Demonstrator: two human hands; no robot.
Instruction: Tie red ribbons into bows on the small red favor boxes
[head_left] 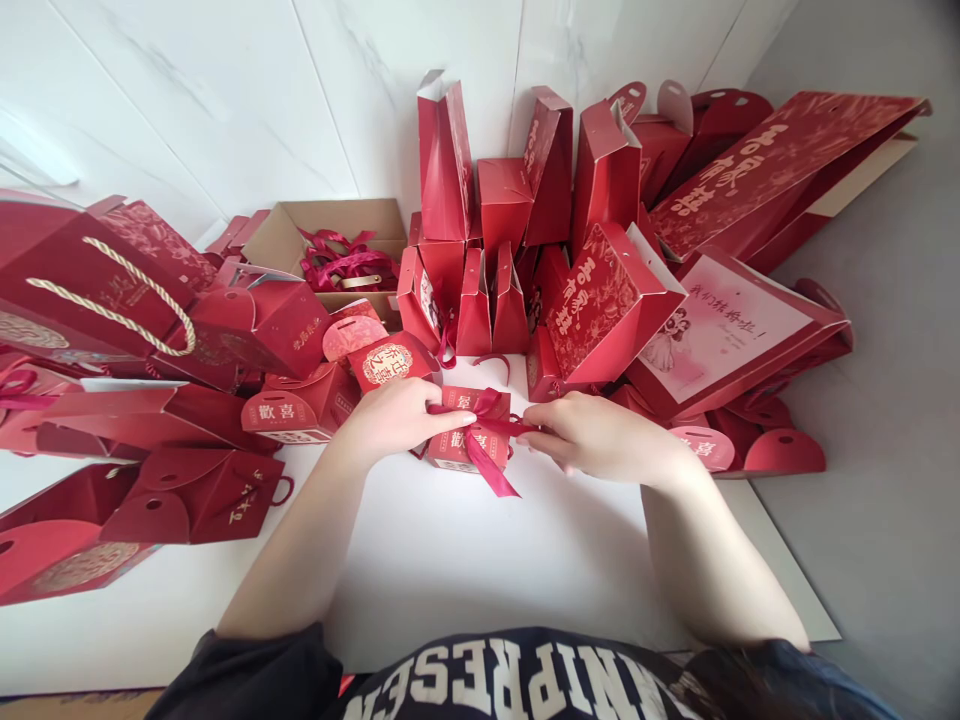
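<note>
A small red gift box with gold characters stands on the white board in front of me. A dark red ribbon is looped over its top, with a tail hanging down toward me. My left hand pinches the ribbon at the box's left top edge, fingers closed. My right hand pinches the ribbon's other end just right of the box, fingers closed too.
Red gift boxes and bags crowd the back and both sides, among them a rope-handled bag at left and a large flat bag at right. An open cardboard carton holds more ribbons. Grey floor lies to the right.
</note>
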